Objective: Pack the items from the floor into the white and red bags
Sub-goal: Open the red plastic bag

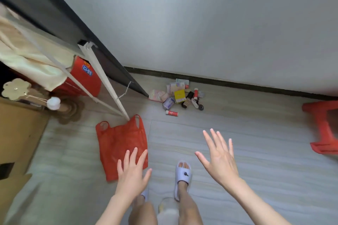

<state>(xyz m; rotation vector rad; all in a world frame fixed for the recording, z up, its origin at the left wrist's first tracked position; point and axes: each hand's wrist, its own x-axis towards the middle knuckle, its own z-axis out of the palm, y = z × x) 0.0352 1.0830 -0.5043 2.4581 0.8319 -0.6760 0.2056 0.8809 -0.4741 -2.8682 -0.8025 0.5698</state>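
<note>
**Packing not yet begun: both hands empty above the floor**

- Left hand (130,168): fingers straight and spread, holding nothing; poised over the lower end of the red bag (120,144), contact not discernible.
- Right hand (219,157): spread wide, palm toward the floor, empty.
- Red bag: lies flat on the tiles, handles pointing away, one handle at the foot of the white rack leg (108,86).
- White bag: not identifiable; a pale object between the knees is too blurred to name.
- Pile of items (180,96): small boxes, tubes and packets against the skirting board, well apart from both hands.

Step, judged: opening stage. Next move likely calls for gripping the red bag and spreading its mouth, then a forward reach to the pile.

Room: open tile between feet and pile. Edges: rack leg and dark panel left, red stool (321,126) right, wall behind the pile.
</note>
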